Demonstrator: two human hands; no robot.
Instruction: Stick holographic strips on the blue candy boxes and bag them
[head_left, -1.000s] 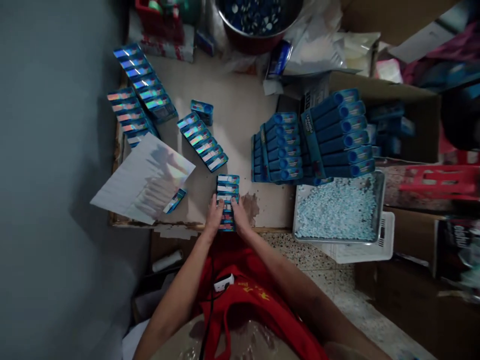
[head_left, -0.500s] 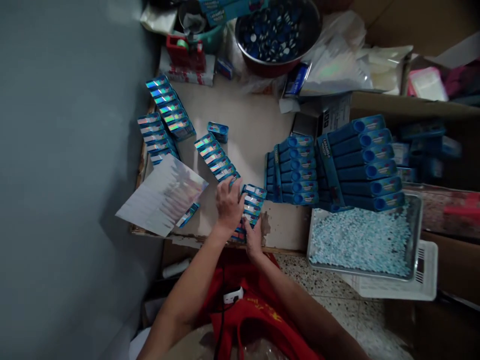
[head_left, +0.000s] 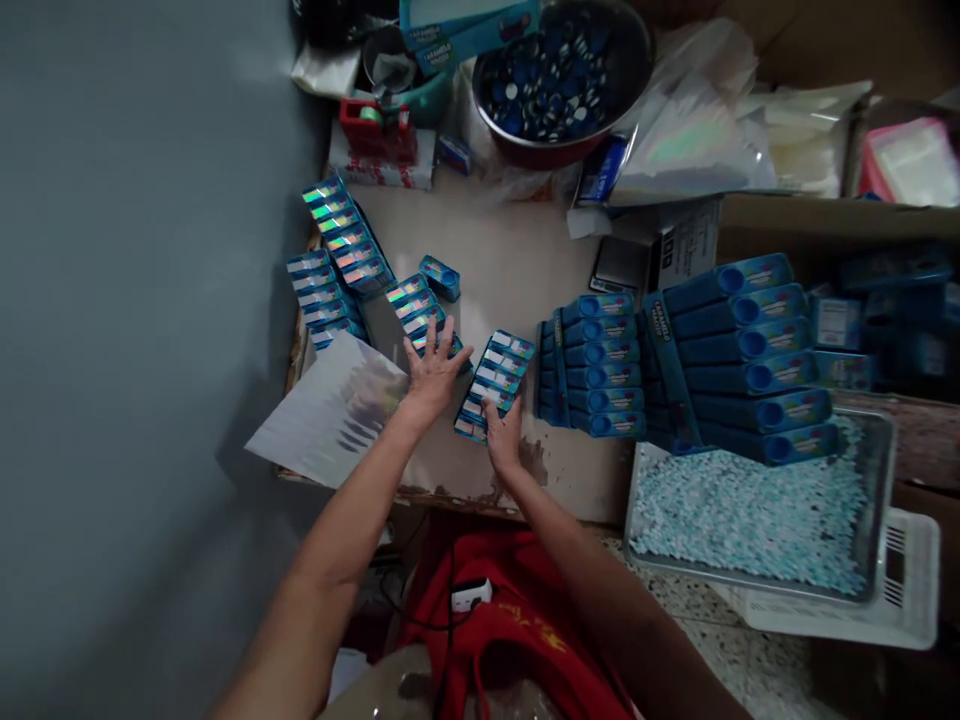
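Beige chipped tabletop [head_left: 510,260] under blue boxes [head_left: 496,383], grey wall [head_left: 135,300] alongside, speckled floor [head_left: 720,660]

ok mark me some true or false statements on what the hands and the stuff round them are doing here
1. The left hand is spread open, palm down. True.
2. The right hand holds a tape dispenser. False: it touches the near end of a row of small blue boxes.
3. The metal tray holds pale pellets. True.
4. The red bowl at the far edge is empty. False: it is heaped with blue caps.
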